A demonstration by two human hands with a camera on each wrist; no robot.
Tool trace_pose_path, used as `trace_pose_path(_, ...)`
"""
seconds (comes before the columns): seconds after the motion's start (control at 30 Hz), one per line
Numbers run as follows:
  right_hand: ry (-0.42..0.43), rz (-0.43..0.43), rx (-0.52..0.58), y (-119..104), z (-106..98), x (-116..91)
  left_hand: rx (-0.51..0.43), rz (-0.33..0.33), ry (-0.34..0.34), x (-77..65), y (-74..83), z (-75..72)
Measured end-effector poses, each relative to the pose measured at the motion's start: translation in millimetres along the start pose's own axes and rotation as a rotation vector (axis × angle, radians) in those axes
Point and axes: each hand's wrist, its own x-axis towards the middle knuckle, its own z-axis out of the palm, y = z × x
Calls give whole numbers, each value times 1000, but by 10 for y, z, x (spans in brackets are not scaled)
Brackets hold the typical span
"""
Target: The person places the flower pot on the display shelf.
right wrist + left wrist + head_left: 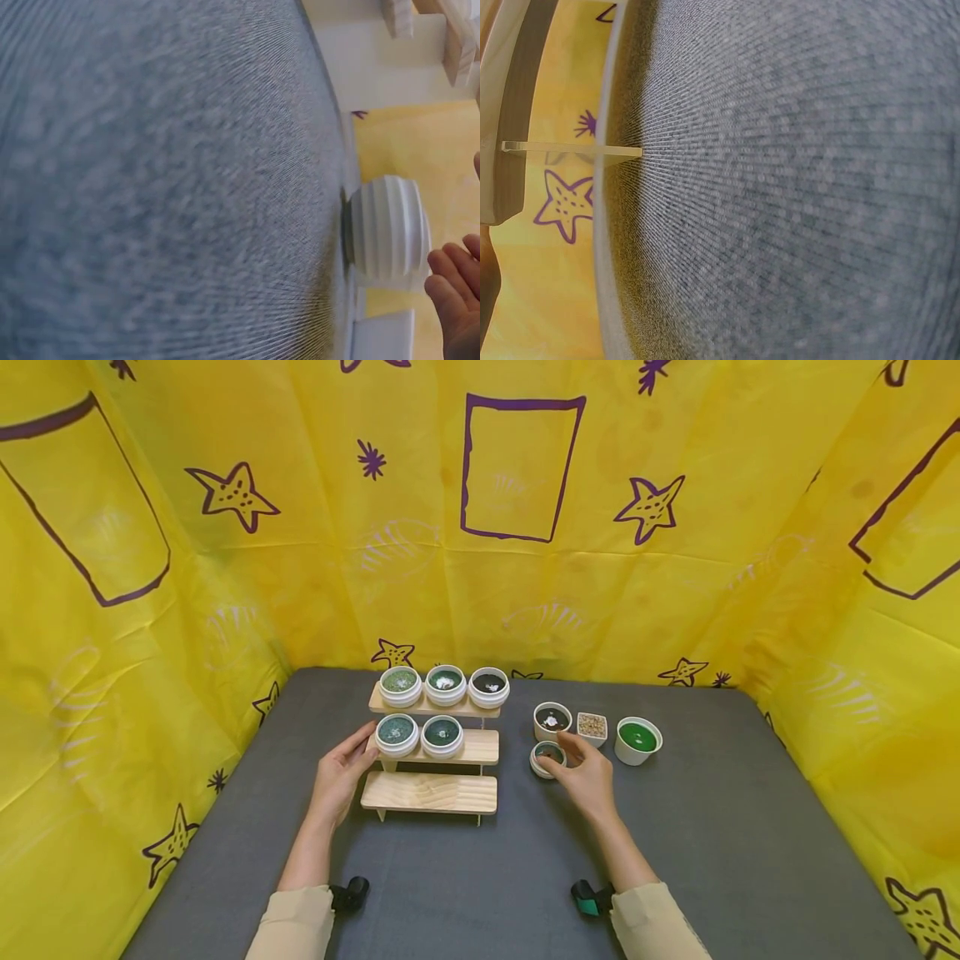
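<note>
A three-step wooden stand with clear legs stands left of centre. My left hand holds the left end of its middle step, thumb in front and fingers behind, beside a white bowl of dark green contents. In the left wrist view, that hand shows only as a sliver beside the step's end. My right hand reaches over a small ribbed white bowl standing on the table, with thumb and fingers apart around its rim. Green and reddish-brown contents show inside, partly covered by the hand.
Several similar bowls fill the stand's top step, and another sits on the middle one. Behind my right hand are a dark-filled cup, a square dish of grains and a green-filled cup. Yellow cloth surrounds the grey table.
</note>
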Motion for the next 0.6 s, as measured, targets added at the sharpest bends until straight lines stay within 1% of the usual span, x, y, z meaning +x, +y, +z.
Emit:
trace_pose_path(0.2,17,3,-23,73,-19,-4,0,-2,1,-2,0,0)
trace_pose_path(0.6,-21,65,-91,153,-45,18,2,-3,-2,1,-4,-3)
